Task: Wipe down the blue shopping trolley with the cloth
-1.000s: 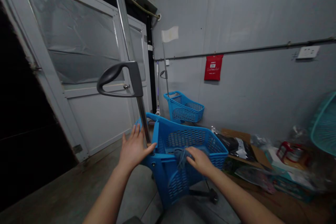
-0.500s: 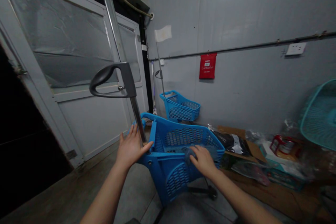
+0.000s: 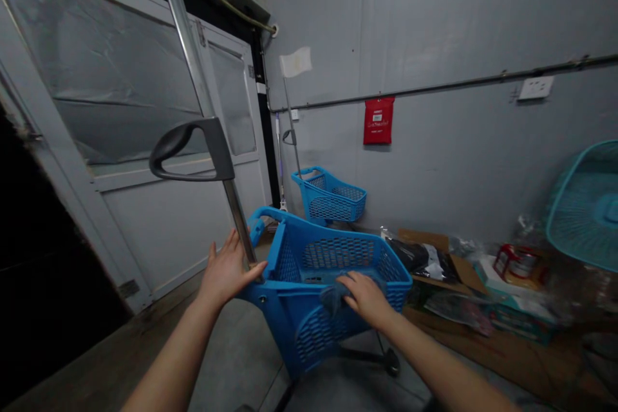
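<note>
A blue plastic shopping cart (image 3: 338, 251) with mesh sides stands before me. From its near end rises a metal pole (image 3: 236, 212) that carries a dark grey loop handle (image 3: 193, 151). My left hand (image 3: 226, 273) lies at the base of the pole, against the cart's handle end, with its fingers extended and thumb spread. Over the near side rim, my right hand (image 3: 364, 299) is closed on a bluish-grey cloth (image 3: 333, 299), pressed against the rim. Part of the cloth is blurred and covered by the fingers.
A second blue cart (image 3: 333, 196) with a flag (image 3: 295, 62) stands by the wall. On the right are an open cardboard box (image 3: 466, 277), plastic-wrapped goods and a teal fan (image 3: 584, 206). White double doors (image 3: 164, 225) are at left. A red pouch (image 3: 378, 121) hangs on the wall.
My right hand has slid the cloth a little left along the near rim. The cart's handle end and my left hand appear slightly further left as the view shifts.
</note>
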Motion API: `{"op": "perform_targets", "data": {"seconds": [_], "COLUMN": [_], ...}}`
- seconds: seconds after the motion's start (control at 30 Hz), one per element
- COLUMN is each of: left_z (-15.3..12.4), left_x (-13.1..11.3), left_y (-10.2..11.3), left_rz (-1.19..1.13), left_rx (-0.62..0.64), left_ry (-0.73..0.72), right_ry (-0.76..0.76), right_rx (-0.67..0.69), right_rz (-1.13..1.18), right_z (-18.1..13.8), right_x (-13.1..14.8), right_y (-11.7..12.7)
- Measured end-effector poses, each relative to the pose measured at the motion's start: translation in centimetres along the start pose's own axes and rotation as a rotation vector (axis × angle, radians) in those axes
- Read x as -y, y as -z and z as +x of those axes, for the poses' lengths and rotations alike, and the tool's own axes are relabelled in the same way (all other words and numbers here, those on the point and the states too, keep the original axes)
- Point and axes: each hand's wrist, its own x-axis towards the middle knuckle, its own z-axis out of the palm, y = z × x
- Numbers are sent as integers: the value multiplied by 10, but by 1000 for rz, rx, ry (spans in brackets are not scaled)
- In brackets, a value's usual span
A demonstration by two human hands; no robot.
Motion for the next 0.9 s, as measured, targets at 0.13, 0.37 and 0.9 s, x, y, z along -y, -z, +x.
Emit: {"op": "perform_targets", "data": {"seconds": [0.13, 0.37, 0.9], "left_z": [10, 3, -16], "left_x": [7, -42, -160], "left_y": [-10, -7, -123], "left_rz": [-5, -80, -232], "left_rx": [-17, -390, 65], "left_ry": [-7, 244, 108], "right_ry": [-92, -234, 333], "right_rx": [-3, -114, 294], "right_rz": [-46, -41, 108], "right_z": [-47, -63, -95], "right_x": [-88, -101, -16], "right_y": [16, 12, 39]}}
